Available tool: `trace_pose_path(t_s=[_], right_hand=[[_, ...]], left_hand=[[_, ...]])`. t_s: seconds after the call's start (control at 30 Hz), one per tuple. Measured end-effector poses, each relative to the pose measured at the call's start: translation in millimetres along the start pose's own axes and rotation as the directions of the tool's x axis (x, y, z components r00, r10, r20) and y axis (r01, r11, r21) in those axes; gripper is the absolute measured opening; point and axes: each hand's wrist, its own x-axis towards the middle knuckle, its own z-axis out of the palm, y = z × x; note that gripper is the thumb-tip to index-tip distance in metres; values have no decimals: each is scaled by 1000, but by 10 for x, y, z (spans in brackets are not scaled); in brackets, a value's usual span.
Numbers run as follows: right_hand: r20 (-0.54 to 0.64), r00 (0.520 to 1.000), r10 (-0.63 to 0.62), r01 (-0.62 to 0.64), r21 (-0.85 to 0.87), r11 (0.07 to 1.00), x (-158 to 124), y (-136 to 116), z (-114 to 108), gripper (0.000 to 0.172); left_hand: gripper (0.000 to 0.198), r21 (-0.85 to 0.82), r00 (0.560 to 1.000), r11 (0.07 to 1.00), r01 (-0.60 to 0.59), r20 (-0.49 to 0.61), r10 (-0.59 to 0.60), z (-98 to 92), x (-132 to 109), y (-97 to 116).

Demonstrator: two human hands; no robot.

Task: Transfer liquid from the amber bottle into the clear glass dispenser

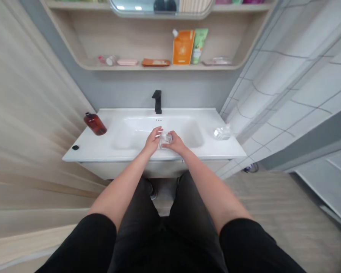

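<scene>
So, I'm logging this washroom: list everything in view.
Small container: 1, transparent, in right hand
Shiny item: 1, transparent, counter right
Glossy bottle: 1, amber, counter left
Small rounded piece: 1, black, counter left
Rectangular basin: 1, white, counter middle
Angular faucet: 1, black, behind basin
Spouted pouch: 1, orange, lower shelf
Squeeze tube: 1, green, beside pouch
Flat packet: 1, orange, left of pouch
Flat bar: 1, pink, left of packet
Blurred items: several, mixed, shelf ends
Rounded mirror: 1, silvery, top
Draped curtain: 1, beige, left
Sleeves: 2, black, bottom
Left hand: 1, bare, beside container
Right hand: 1, bare, gripping container
</scene>
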Motion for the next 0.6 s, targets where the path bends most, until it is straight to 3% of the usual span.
trace_pose_path(t_s=[0.2,0.4,0.53,0.6], right_hand=[[-28,999,-35,35,-22,999,-6,-13,-2,78],[-8,1000,-15,15,-22,1000,-14,-44,-15,77],[-28,999,-40,40,-29,999,-19,-55,-9,74],[-37,999,-38,37,-33,999,-21,-54,-7,75]], left_hand=[[75,73,1000,997,27,-8,-26,35,-26,67],[71,45,999,999,-22,-28,23,24,-4,44],[83,92,1000,996,10,-10,-9,28,-24,62],[79,88,1000,996,23,-21,-22,31,-27,61]])
